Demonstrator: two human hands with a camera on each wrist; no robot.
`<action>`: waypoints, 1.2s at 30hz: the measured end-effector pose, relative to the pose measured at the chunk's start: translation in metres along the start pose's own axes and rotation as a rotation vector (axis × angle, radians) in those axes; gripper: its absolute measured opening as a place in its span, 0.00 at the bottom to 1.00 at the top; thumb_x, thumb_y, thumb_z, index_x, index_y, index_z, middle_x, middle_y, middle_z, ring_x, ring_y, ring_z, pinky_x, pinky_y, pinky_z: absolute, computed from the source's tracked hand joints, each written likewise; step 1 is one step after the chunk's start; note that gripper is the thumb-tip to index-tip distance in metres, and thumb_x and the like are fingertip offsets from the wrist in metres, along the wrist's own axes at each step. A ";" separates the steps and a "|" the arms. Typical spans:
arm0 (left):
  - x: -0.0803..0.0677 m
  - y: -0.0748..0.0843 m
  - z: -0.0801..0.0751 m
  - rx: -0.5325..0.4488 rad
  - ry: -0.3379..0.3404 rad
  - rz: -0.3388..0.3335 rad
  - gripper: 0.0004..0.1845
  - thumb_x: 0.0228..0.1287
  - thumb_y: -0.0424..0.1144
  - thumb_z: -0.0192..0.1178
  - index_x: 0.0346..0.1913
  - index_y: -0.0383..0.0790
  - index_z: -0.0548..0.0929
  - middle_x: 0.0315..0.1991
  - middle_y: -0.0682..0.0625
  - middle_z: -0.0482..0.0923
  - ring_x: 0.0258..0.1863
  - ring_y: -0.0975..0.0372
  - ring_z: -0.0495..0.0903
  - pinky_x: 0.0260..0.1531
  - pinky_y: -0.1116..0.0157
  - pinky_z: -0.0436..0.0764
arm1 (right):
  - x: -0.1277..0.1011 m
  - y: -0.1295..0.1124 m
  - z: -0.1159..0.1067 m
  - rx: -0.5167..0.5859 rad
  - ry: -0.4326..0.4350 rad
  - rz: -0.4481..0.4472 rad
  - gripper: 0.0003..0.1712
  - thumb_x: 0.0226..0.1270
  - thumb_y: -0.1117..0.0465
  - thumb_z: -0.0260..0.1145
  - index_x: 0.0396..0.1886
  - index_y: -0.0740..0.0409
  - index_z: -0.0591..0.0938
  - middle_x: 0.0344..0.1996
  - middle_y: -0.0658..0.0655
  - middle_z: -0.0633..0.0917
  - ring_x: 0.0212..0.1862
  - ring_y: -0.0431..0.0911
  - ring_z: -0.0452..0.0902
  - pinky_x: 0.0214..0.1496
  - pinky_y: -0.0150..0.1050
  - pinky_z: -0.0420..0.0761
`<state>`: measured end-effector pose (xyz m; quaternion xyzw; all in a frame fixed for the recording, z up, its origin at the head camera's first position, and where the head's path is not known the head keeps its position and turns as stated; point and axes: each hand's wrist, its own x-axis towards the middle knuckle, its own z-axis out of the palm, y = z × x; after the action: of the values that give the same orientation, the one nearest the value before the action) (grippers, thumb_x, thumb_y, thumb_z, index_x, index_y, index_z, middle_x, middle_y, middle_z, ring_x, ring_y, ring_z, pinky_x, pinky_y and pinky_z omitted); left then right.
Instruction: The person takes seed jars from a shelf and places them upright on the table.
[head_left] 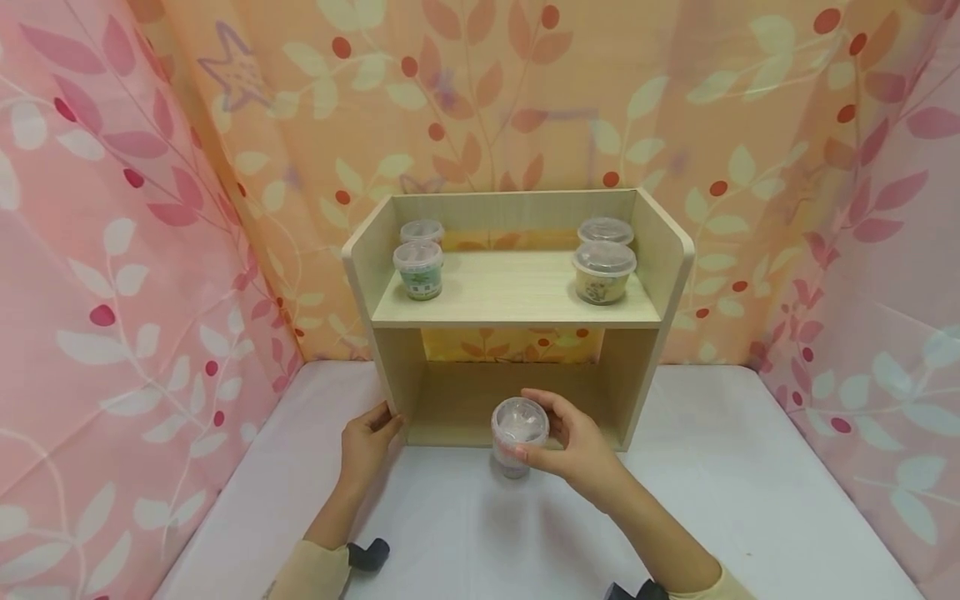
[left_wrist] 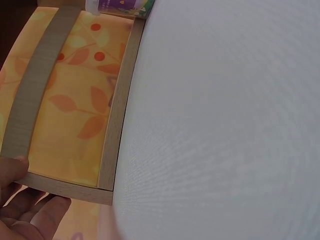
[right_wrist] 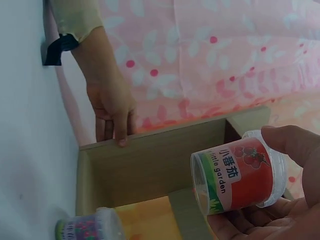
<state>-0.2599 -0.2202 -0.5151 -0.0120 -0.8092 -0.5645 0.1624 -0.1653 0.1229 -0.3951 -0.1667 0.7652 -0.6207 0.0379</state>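
Observation:
My right hand [head_left: 573,450] holds a clear lidded plastic cup [head_left: 520,423] in front of the shelf's lower opening, thumb on one side and fingers on the other. In the right wrist view this cup [right_wrist: 240,172] carries a red and green label with tomatoes and the words "little garden". A second cup with a purple label [right_wrist: 87,227] stands on the table beside the shelf's front edge, mostly hidden behind the held cup in the head view. My left hand [head_left: 366,446] pinches the left side panel of the pale wooden shelf [head_left: 517,323] near its bottom, thumb inside and fingers outside.
On the upper board, lidded green-labelled cups [head_left: 422,271] stand at the left, one behind another. Wider lidded tubs [head_left: 602,273] stand likewise at the right. A white cloth [head_left: 712,467] covers the table, with patterned curtains [head_left: 487,100] behind and at both sides.

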 end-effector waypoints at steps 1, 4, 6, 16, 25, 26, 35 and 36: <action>0.000 0.000 0.000 0.001 0.002 0.001 0.19 0.66 0.34 0.70 0.58 0.35 0.86 0.51 0.41 0.88 0.51 0.52 0.87 0.42 0.78 0.82 | -0.001 0.004 0.000 0.005 -0.003 0.005 0.44 0.58 0.59 0.80 0.73 0.52 0.70 0.66 0.58 0.77 0.66 0.54 0.75 0.66 0.39 0.77; 0.000 -0.001 0.001 0.010 0.008 0.006 0.19 0.65 0.35 0.71 0.58 0.35 0.86 0.51 0.41 0.88 0.51 0.52 0.87 0.41 0.78 0.82 | -0.004 0.015 0.002 0.028 -0.025 0.026 0.44 0.59 0.60 0.79 0.73 0.52 0.70 0.67 0.58 0.76 0.66 0.56 0.74 0.61 0.37 0.79; -0.001 -0.002 0.002 0.010 0.010 0.005 0.19 0.65 0.34 0.71 0.58 0.35 0.86 0.51 0.41 0.88 0.51 0.52 0.87 0.41 0.79 0.81 | -0.005 0.022 0.002 0.035 -0.045 0.037 0.44 0.59 0.60 0.79 0.74 0.52 0.69 0.68 0.59 0.75 0.65 0.57 0.74 0.58 0.37 0.81; 0.000 -0.004 0.001 -0.020 -0.005 -0.024 0.21 0.65 0.34 0.70 0.60 0.34 0.84 0.51 0.39 0.87 0.51 0.52 0.87 0.40 0.78 0.82 | -0.005 0.044 0.006 -0.011 -0.102 0.075 0.43 0.58 0.58 0.80 0.72 0.56 0.71 0.66 0.59 0.76 0.62 0.56 0.76 0.61 0.50 0.78; -0.001 -0.005 -0.002 -0.001 0.007 -0.011 0.21 0.65 0.36 0.72 0.59 0.36 0.85 0.50 0.40 0.88 0.48 0.57 0.87 0.38 0.78 0.83 | -0.004 0.053 0.008 -0.041 -0.158 0.117 0.43 0.55 0.59 0.81 0.69 0.61 0.73 0.70 0.64 0.74 0.68 0.59 0.74 0.69 0.55 0.74; -0.001 -0.005 -0.002 0.003 0.011 -0.012 0.21 0.64 0.36 0.72 0.59 0.36 0.86 0.50 0.40 0.88 0.48 0.58 0.87 0.37 0.78 0.83 | -0.004 0.053 0.008 -0.045 -0.163 0.120 0.43 0.55 0.59 0.82 0.69 0.62 0.73 0.71 0.64 0.73 0.69 0.60 0.73 0.69 0.55 0.75; 0.002 -0.009 0.000 0.027 0.016 0.012 0.21 0.64 0.38 0.72 0.59 0.36 0.86 0.49 0.40 0.88 0.48 0.57 0.88 0.36 0.77 0.83 | 0.000 0.068 0.006 -0.112 -0.210 0.139 0.46 0.52 0.62 0.81 0.69 0.67 0.71 0.67 0.64 0.76 0.69 0.61 0.73 0.69 0.58 0.74; 0.002 -0.009 0.000 0.027 0.015 0.012 0.21 0.65 0.38 0.72 0.59 0.36 0.86 0.49 0.40 0.88 0.48 0.56 0.88 0.35 0.77 0.83 | 0.000 0.069 0.007 -0.126 -0.213 0.141 0.46 0.51 0.62 0.81 0.69 0.67 0.72 0.67 0.64 0.77 0.68 0.61 0.73 0.68 0.57 0.75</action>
<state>-0.2638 -0.2235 -0.5230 -0.0102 -0.8155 -0.5525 0.1720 -0.1774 0.1289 -0.4632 -0.1795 0.8040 -0.5462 0.1520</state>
